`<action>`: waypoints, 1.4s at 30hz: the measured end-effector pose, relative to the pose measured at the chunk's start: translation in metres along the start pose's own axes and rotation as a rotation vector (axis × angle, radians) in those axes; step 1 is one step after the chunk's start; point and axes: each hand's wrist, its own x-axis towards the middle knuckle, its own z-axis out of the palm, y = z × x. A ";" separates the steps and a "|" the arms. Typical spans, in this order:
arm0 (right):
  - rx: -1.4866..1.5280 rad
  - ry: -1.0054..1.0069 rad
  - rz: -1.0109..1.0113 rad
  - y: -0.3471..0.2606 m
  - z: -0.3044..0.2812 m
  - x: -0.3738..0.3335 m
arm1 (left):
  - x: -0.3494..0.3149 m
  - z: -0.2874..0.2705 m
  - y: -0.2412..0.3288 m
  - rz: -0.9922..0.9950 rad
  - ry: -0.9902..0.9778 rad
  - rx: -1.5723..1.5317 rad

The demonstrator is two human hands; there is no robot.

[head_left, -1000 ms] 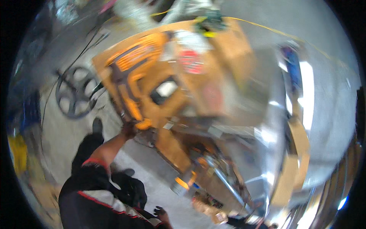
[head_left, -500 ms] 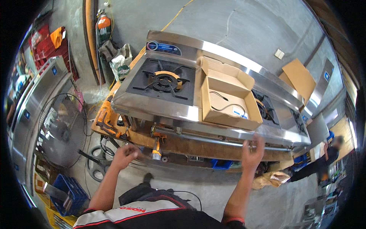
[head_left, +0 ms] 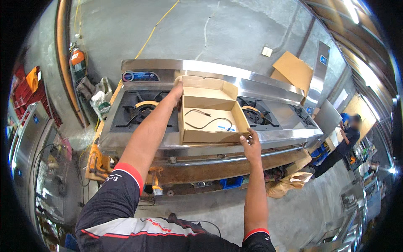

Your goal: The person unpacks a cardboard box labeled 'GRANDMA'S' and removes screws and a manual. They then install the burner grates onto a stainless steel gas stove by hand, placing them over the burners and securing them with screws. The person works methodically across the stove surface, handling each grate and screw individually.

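Hands (head_left: 252,145) touch a carton (head_left: 210,137), blue label (head_left: 226,128) apparently inside.

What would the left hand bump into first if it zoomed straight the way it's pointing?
Probably the shiny silver steel back panel, though depth is unclear. The left hand is at the left edge of the open brown cardboard box.

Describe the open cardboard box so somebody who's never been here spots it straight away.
Find the long stainless-steel stove in front of the grey wall. On its top, between the leftmost burner and the next burner to the right, sits the shallow cardboard box, lid open. A dark cable lies inside it, unlike the flat cardboard sheet leaning farther right.
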 end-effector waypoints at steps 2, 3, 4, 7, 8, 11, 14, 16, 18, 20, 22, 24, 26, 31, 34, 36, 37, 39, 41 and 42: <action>0.044 -0.019 0.091 0.004 -0.028 -0.004 | 0.012 0.035 -0.024 0.097 -0.155 -0.010; 0.097 -0.061 0.075 -0.003 -0.022 0.007 | 0.024 0.009 -0.016 0.161 -0.137 -0.003; 0.119 -0.082 0.098 -0.003 -0.030 0.010 | 0.021 0.019 -0.026 0.150 -0.158 -0.026; 0.093 -0.158 0.395 -0.006 -0.054 0.028 | -0.009 0.031 -0.037 0.064 -0.132 0.004; 0.109 -0.187 0.495 -0.008 -0.057 0.039 | -0.022 0.033 -0.035 0.138 -0.162 0.085; 0.079 -0.098 0.520 -0.006 -0.051 0.091 | -0.043 0.030 -0.015 0.379 -0.300 0.297; 0.148 -0.038 0.482 -0.009 -0.034 0.135 | -0.052 0.013 -0.012 0.372 -0.452 0.190; 0.395 -0.040 0.489 -0.015 -0.010 0.153 | -0.055 -0.003 -0.008 0.323 -0.532 0.075; 0.377 -0.006 0.519 -0.013 0.000 0.162 | -0.057 -0.005 -0.006 0.331 -0.619 -0.086; 0.396 -0.037 0.516 -0.004 0.001 0.163 | -0.059 0.008 -0.007 0.397 -0.710 -0.294; 0.455 0.000 0.491 0.011 -0.003 0.153 | -0.067 0.021 -0.017 0.355 -0.571 -0.254; 0.519 0.063 0.405 0.025 -0.012 0.143 | -0.075 0.038 -0.028 0.332 -0.489 -0.141; 0.497 0.052 0.463 0.014 -0.001 0.143 | -0.053 0.027 -0.034 0.360 -0.480 -0.101; 0.320 0.008 0.419 -0.004 -0.033 0.116 | -0.070 0.030 -0.022 0.464 -0.238 0.181; 0.391 0.002 0.128 0.005 -0.066 0.118 | -0.050 0.009 -0.009 0.496 -0.403 -0.181; 0.705 0.001 0.197 -0.010 -0.089 0.122 | -0.067 0.009 0.010 0.409 -0.461 -0.142; 0.643 -0.030 0.205 -0.021 -0.088 0.114 | -0.093 0.017 0.017 0.447 -0.380 -0.089; 0.505 -0.119 0.277 -0.068 -0.079 0.093 | -0.143 0.009 0.009 0.583 -0.376 -0.004; 0.247 -0.105 0.191 -0.093 -0.068 0.053 | -0.180 0.000 -0.006 0.625 -0.372 0.195; 0.116 -0.099 0.144 -0.099 -0.067 0.033 | -0.203 0.001 -0.011 0.615 -0.346 0.294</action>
